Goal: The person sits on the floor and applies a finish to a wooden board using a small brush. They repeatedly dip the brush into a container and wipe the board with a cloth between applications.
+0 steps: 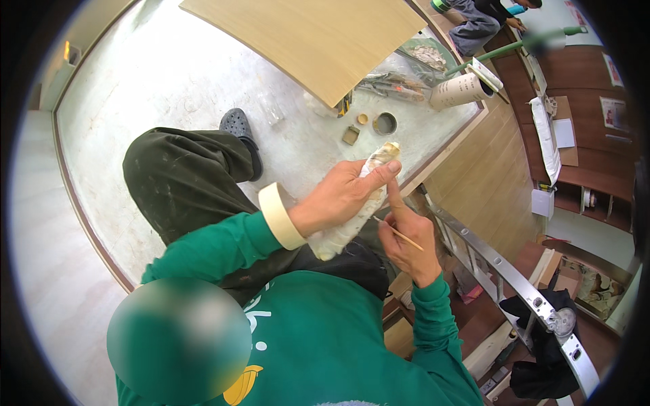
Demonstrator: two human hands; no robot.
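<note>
My left hand [336, 196] is closed around a long white rag bundle [347, 233] with a yellowish stain at its upper end. The thumb presses along the bundle near that end. A cream roll of masking tape [279, 215] sits around my left wrist like a bracelet. Just to the right, my right hand [411, 242] pinches a slim wooden-handled paintbrush [406, 238]. Its index finger reaches up to the bundle beside my left thumb. The brush tip is too small to make out clearly.
Beyond my hands stand a round dark tin [385, 123], a small square container [351, 135] and a little yellowish cup [362, 119]. A wooden panel [305, 40] spans the top. An aluminium ladder [501, 267] with dark cloth is at right. Another person [474, 27] crouches far right.
</note>
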